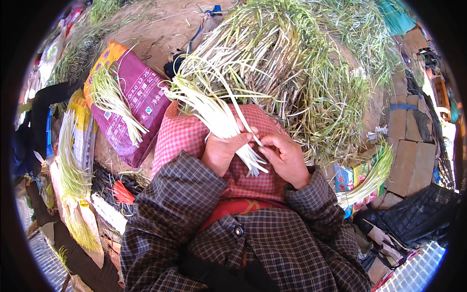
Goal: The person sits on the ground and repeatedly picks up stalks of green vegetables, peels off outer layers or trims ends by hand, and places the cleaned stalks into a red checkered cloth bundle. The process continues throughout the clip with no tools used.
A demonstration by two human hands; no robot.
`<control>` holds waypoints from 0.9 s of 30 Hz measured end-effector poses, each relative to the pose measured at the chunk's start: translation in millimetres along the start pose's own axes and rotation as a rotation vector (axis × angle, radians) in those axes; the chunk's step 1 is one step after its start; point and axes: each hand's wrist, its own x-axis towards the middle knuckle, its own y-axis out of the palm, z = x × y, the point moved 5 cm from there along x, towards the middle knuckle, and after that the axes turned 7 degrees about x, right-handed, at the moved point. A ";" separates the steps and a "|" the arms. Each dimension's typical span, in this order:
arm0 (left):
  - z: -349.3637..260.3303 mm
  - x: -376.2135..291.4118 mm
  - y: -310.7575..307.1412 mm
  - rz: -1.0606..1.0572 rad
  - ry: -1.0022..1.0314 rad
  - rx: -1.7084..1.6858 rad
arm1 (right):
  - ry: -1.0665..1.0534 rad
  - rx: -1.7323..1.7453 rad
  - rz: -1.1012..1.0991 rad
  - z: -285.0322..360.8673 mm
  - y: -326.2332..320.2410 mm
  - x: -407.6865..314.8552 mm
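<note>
My left hand is wrapped around a bunch of pale, chive-like stalks, whose white cut-looking ends come out below the thumb. The bunch lies over my lap, its yellow-green leaf tips pointing away from me. Between the thumb and forefinger of my right hand, the lower end of a single stalk is pinched, just right of the bunch. That stalk's upper part arches back over the others. Beneath both hands is a pink checked apron. My left fingers are partly hidden behind the stalks.
A large heap of uncleaned stalks lies ahead. At left, a purple printed sack bears a small bunch, near red ties. Other bunches lie far left and right, by bricks. Someone's dark sleeve shows at left.
</note>
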 end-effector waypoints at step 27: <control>-2.4 2.4 0.4 -0.016 0.113 0.098 | 0.301 0.778 -0.013 -15.8 14.6 3.0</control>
